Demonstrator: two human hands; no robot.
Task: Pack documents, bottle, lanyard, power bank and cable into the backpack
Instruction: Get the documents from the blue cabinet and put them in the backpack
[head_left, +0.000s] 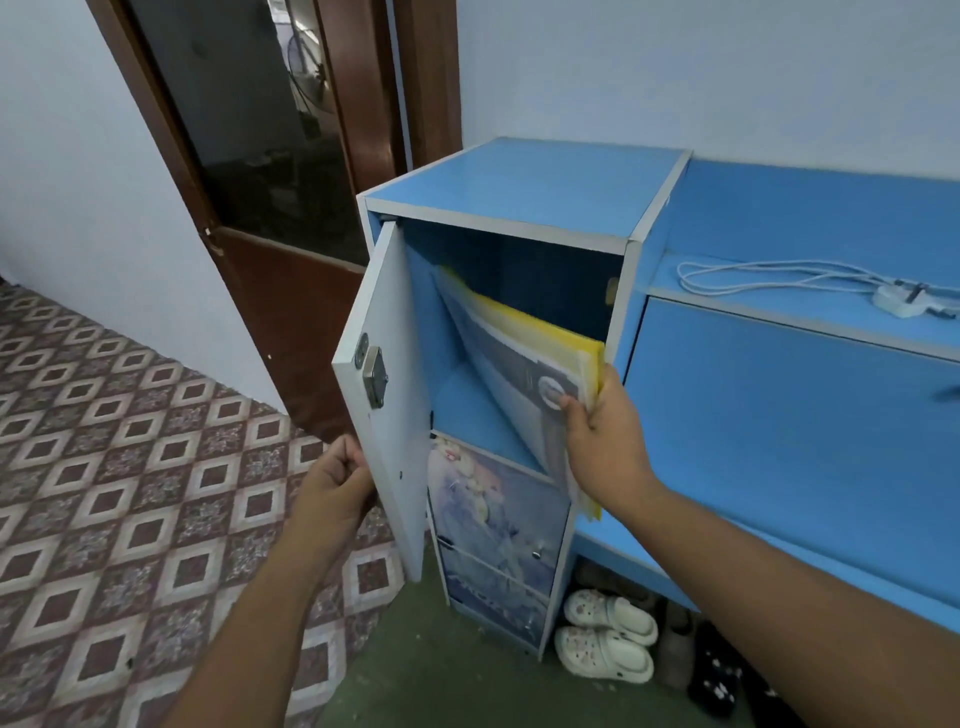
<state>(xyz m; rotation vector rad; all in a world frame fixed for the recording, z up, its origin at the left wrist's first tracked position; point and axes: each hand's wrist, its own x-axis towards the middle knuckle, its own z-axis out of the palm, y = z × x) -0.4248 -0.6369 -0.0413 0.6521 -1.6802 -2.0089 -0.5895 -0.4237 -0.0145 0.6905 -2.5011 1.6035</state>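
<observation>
A blue cabinet (519, 176) stands by the wall, its white door (387, 441) swung open to the left, with a metal latch (375, 376) on its inner face. Below, a lower door (493, 509) bears a printed picture. White clogs (605, 631) and dark slippers (717, 675) lie beside it, and patterned tiles (104, 467) spread toward a brown door (291, 296).

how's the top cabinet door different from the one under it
The top door, held by the left hand, is swung open; the lower door is shut. The top door shows plain white with a metal latch; the lower door carries a pale printed picture. Both belong to the blue cabinet.
</observation>
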